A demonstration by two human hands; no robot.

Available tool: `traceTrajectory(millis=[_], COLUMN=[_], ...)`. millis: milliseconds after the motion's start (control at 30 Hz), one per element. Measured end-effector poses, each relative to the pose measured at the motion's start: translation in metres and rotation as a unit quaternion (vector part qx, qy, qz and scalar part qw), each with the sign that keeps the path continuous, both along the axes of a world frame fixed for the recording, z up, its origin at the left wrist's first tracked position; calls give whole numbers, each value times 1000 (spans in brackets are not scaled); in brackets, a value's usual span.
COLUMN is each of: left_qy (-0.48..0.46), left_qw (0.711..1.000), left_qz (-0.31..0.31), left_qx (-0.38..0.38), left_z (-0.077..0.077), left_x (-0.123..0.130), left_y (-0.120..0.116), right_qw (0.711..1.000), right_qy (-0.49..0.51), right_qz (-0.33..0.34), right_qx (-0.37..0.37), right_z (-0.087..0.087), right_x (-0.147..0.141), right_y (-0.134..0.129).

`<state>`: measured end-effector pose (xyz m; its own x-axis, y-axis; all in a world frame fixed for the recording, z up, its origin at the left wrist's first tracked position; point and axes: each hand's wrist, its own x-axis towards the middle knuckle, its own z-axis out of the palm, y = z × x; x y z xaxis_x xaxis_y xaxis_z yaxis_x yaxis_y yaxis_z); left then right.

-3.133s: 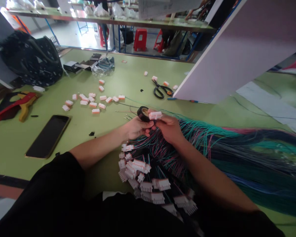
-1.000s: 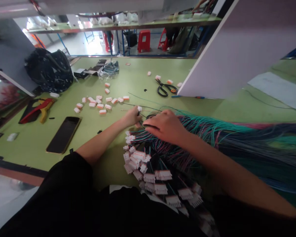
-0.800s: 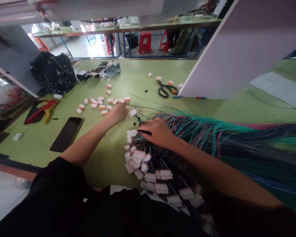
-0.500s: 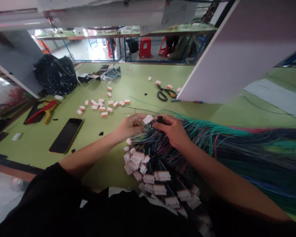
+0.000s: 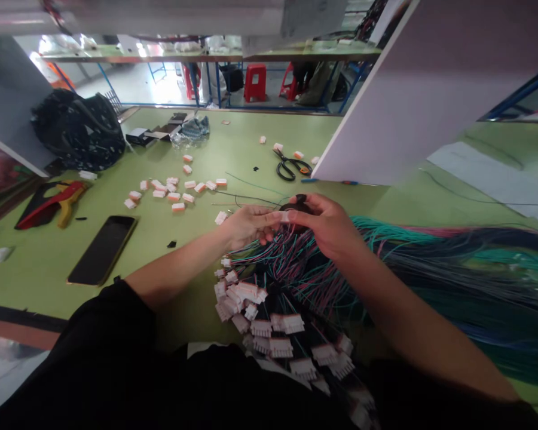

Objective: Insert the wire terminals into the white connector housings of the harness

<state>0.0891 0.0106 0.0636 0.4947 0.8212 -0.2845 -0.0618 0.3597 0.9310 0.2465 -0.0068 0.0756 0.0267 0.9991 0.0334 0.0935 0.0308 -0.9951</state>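
Observation:
My left hand (image 5: 251, 227) is closed, its thumb and finger pinching one end of a small pale piece (image 5: 285, 216); blur hides its exact kind. The thumb of my right hand (image 5: 332, 226) presses on the other end. Curled inside my right fingers is a dark round thing that looks like a roll of black tape (image 5: 301, 206). Just beneath both hands spreads a bundle of thin green, pink and dark wires (image 5: 291, 257). White connectors (image 5: 248, 292) on the wire ends hang toward my body. One white connector (image 5: 221, 218) is just left of my left hand.
Loose white-and-orange connectors (image 5: 173, 196) lie scattered on the green table (image 5: 242, 140). Black-handled scissors (image 5: 287, 168) rest by a pale upright panel (image 5: 376, 101). On the left are a phone (image 5: 102, 249), a red-and-yellow tool (image 5: 54, 206) and a dark bag (image 5: 78, 128).
My hands have come together; the white connector held up between them no longer shows there. The dark roll in my right hand is more visible. The whole view has shifted slightly.

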Motion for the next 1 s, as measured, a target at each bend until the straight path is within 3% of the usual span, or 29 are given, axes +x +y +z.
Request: traceTrajectory(millis=[133,267,500,800,1000], left_qy=[62,86,73,41,27], left_qw=[997,995,996,999,998], left_qz=[-31,-8,-15,-4,-15], left_qx=[47,47,54,-21,-46], left_z=[-4,-6,-9,-10,-14], left_x=[0,1,-1,-1,-2], left_y=[-2,-4,-4,1,4], right_qw=[992,983,985,987,987], right_qy=[103,145,129,124,109], right_qz=[-12,11,27,-7,-15], right_qx=[-74,-109,-111,-104,-114], right_z=[-11,-19,-30,-23,-28], right_x=[5,9,11,5,4], right_y=[2,6,11,8,10])
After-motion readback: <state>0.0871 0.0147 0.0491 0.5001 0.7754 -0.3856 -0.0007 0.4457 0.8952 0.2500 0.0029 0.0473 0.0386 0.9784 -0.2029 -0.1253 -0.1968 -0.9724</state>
